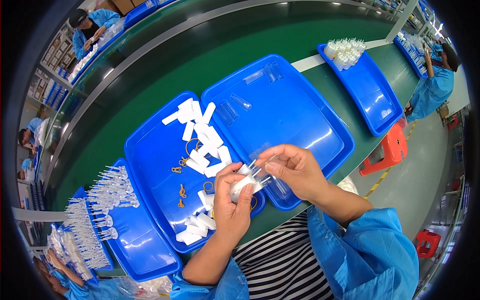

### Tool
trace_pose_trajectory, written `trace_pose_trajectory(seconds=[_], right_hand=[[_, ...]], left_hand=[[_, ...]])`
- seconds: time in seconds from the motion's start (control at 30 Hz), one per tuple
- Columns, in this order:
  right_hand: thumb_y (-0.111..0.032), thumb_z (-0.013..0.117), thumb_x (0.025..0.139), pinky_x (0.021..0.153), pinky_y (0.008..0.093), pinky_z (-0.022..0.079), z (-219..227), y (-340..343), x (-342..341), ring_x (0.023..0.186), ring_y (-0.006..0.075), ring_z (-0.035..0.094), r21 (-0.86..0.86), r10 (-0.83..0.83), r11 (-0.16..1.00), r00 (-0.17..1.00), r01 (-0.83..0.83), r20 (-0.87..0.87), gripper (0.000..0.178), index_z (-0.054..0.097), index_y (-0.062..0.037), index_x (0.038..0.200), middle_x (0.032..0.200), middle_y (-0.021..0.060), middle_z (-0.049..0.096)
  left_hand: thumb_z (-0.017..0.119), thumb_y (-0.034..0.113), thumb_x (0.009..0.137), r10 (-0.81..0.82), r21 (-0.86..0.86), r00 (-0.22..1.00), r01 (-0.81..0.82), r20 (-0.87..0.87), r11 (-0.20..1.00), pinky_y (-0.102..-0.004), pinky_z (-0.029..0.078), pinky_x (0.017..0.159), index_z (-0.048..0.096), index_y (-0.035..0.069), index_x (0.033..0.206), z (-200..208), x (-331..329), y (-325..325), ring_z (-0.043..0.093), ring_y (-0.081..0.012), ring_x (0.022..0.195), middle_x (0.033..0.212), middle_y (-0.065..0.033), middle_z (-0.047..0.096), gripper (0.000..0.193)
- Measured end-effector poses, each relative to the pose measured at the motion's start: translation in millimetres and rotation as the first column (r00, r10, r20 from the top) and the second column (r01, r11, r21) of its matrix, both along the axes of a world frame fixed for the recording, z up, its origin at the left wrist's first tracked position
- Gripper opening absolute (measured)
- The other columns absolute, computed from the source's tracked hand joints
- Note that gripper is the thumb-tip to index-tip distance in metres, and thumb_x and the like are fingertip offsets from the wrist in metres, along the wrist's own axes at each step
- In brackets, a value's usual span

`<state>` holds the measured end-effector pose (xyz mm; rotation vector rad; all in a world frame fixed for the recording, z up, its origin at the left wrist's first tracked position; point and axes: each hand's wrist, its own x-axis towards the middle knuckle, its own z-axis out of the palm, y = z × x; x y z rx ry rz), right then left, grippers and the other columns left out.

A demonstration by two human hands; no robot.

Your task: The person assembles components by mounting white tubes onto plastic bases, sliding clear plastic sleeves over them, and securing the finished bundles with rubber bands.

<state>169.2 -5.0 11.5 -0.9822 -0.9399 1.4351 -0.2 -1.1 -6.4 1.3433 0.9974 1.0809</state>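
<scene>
My left hand (232,205) is closed round white cylindrical pieces (241,187) with thin clear stems sticking out of their right ends. Close against those stems is my right hand (300,175), its thumb and forefinger brought together in a pinch. What sits between these fingertips is clear or too small to make out. Below my hands lies a blue tray (145,150) with loose white cylinders (207,137) and tan rubber bands (182,191). The blue tray (310,120) adjoining it on the right holds several clear plastic sleeves (228,113).
Clear stemmed parts (112,190) fill part of a narrow blue tray (142,250) at the left. A farther blue tray (372,95) at the right carries upright white-and-clear pieces (345,52). A red stool (387,150) stands beside the green table. Co-workers sit around.
</scene>
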Motion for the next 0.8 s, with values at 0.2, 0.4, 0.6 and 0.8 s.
trace_pose_trajectory(seconds=[0.2, 0.4, 0.6, 0.8], right_hand=[[-0.004, 0.057, 0.086, 0.08, 0.0278, 0.049, 9, -2, 9, 0.09, 0.017, 0.061, 0.186, -0.043, 0.982, 0.924, -0.031, 0.381, 0.021, 0.058, 0.0024, 0.105, 0.1, 0.0119, 0.062], [-0.007, 0.061, 0.084, 0.078, 0.0259, 0.048, 12, -1, 13, 0.087, 0.0142, 0.061, 0.084, 0.019, 0.995, 0.955, -0.046, 0.295, 0.017, 0.062, 0.0008, 0.099, 0.095, 0.0098, 0.064], [-0.01, 0.065, 0.082, 0.076, 0.0238, 0.047, 8, 0, 14, 0.084, 0.0111, 0.06, 0.068, 0.02, 0.997, 0.98, -0.034, 0.2, 0.015, 0.064, -0.0006, 0.094, 0.09, 0.0068, 0.065], [-0.011, 0.067, 0.079, 0.076, 0.0251, 0.046, 12, -3, 14, 0.083, 0.0118, 0.061, 0.191, -0.045, 0.98, 0.88, -0.053, 0.472, 0.015, 0.064, -0.0032, 0.093, 0.087, 0.0064, 0.065]], left_hand=[[0.059, 0.012, 0.084, 0.036, 0.311, 0.967, 0.047, -0.254, 0.949, -0.034, 0.041, 0.084, 0.05, 0.004, 0.098, 1, -2, 2, 0.052, -0.0271, 0.1, 0.118, -0.0178, 0.047, 0.018], [0.059, 0.012, 0.085, 0.056, 0.372, 0.952, 0.063, -0.301, 0.926, -0.0348, 0.042, 0.083, 0.049, 0.002, 0.098, 3, 0, 3, 0.053, -0.0287, 0.098, 0.117, -0.0201, 0.047, 0.019], [0.061, 0.015, 0.084, 0.043, 0.406, 0.947, 0.095, -0.317, 0.909, -0.0375, 0.042, 0.087, 0.047, 0.001, 0.099, 5, 1, 1, 0.051, -0.0322, 0.1, 0.118, -0.0222, 0.044, 0.024], [0.06, 0.021, 0.085, 0.049, 0.444, 0.925, 0.133, -0.376, 0.886, -0.0407, 0.041, 0.088, 0.045, 0.0, 0.103, 5, 1, -1, 0.048, -0.0345, 0.104, 0.121, -0.0242, 0.04, 0.031]])
